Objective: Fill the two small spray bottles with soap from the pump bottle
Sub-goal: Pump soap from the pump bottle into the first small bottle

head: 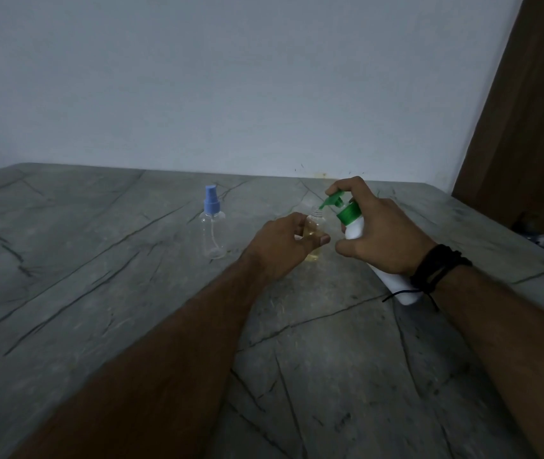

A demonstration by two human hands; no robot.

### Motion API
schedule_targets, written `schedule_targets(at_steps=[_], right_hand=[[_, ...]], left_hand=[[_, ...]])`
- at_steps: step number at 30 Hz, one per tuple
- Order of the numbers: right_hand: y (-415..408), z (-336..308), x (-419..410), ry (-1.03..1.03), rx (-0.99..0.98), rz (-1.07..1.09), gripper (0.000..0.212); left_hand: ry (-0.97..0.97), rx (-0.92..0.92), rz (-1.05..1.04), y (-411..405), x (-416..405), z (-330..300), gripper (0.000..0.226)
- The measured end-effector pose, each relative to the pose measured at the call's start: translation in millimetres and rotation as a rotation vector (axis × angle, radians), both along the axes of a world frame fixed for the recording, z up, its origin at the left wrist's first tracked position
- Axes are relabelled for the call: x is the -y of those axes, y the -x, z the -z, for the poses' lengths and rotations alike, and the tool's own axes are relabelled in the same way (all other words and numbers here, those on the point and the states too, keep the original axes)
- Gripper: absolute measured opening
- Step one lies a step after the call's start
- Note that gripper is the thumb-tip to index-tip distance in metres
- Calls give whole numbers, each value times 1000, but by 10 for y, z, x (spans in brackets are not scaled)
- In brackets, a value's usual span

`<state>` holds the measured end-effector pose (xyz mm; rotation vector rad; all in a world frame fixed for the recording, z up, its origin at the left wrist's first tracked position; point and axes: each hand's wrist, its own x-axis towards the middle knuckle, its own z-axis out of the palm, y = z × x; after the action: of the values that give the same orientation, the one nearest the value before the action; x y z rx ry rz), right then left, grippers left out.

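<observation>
Head: pump bottle (356, 226) in right hand (380, 236), nozzle over open spray bottle (315, 226).

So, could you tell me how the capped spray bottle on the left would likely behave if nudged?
The capped spray bottle looks empty and clear, so probably very light. Tall, narrow and top-heavy with its blue cap, it would likely tip. Once down, its rounded body may roll.

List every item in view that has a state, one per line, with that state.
Open bottle: uncapped, upright, partly filled with yellowish soap.
Capped bottle: blue sprayer on, upright, empty.
Pump bottle: tilted, nozzle at the open bottle's mouth.
Left hand: grips open bottle.
Right hand: grips pump bottle, finger on pump.
</observation>
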<state>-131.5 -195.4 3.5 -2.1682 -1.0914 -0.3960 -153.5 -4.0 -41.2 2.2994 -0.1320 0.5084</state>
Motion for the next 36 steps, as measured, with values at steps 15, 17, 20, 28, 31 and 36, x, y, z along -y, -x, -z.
schedule_targets(at_steps=[15, 17, 20, 28, 31, 36], right_hand=[[2, -7, 3, -6, 20, -9, 71], [-9, -7, 3, -17, 13, -17, 69], [-20, -3, 4, -15, 15, -10, 68], [-16, -8, 0, -5, 13, -20, 69], [-21, -7, 4, -6, 5, -6, 68], [5, -9, 0, 1, 20, 0, 71]], left_hand=[[6, 14, 10, 9, 2, -3, 30], [-4, 15, 11, 9, 2, -5, 28], [-21, 11, 7, 7, 4, -9, 27], [-17, 21, 2, -5, 1, -1, 35], [-7, 24, 6, -8, -3, 6, 41], [2, 31, 5, 3, 2, 6, 38]])
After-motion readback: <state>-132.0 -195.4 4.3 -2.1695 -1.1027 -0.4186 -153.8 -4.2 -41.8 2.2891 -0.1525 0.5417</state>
